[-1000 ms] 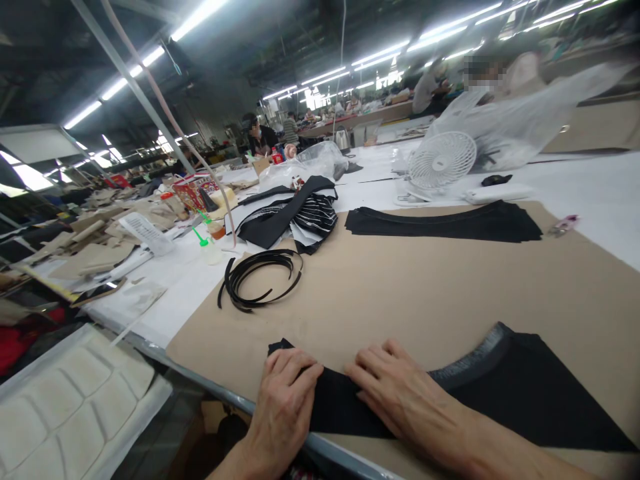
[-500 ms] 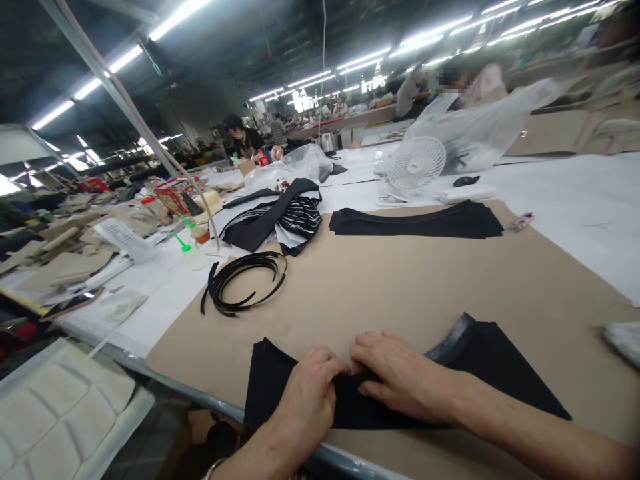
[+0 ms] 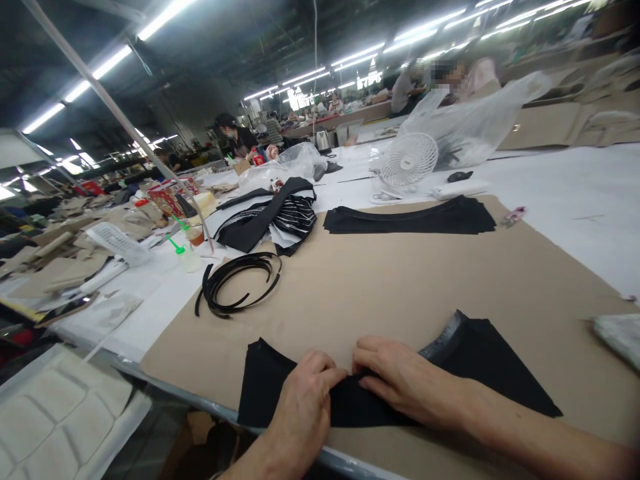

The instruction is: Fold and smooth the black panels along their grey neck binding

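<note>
A black fabric piece (image 3: 495,373) with a curved upper edge lies flat at the front of the table. Along the right part of that curve runs a shiny dark strip (image 3: 444,335). My left hand (image 3: 310,393) pinches the fabric's upper edge near the middle, thumb and fingers pressed together. Close beside it, my right hand (image 3: 395,373) grips the same edge with curled fingers. The fingertips partly cover the edge between them. Farther back rests a stack of similar curved black pieces (image 3: 410,220).
Tan board (image 3: 350,287) covers the white tabletop here. Coiled black strips (image 3: 240,287) and a striped black fabric bundle (image 3: 280,217) lie left of centre. A white fan (image 3: 409,160), a plastic bag (image 3: 480,120) and a green-tipped bottle (image 3: 184,253) stand farther off. Co-workers sit beyond.
The whole view has shifted slightly, so things sit a little farther left. Both hands stay on the fabric's edge, the fingers only slightly moved.
</note>
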The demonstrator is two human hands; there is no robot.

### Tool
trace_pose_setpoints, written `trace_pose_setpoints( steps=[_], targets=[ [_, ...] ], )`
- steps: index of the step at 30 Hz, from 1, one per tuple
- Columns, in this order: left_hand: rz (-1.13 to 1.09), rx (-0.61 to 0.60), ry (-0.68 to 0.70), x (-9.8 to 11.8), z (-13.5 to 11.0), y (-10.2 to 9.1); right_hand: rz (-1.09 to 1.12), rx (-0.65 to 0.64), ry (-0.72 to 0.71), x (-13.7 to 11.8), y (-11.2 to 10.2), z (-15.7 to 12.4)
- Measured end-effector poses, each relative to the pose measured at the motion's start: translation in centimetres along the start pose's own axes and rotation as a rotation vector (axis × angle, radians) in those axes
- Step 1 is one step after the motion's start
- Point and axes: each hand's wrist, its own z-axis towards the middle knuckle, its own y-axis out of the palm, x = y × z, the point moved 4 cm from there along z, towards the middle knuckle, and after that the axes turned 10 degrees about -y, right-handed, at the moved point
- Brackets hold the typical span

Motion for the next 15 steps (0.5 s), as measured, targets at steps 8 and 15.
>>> trace_pose_setpoints(
  steps=[8, 15],
  targets=[
    [0.279, 0.153, 0.283, -0.1, -2.4, 1.0, -0.275, -0.001, -0.219, -0.5, 1.1, -1.7],
    [0.405, 0.218, 0.326, -0.4, -3.5, 1.4, -0.387, -0.007, -0.284, -0.5, 1.7, -2.1]
  ],
)
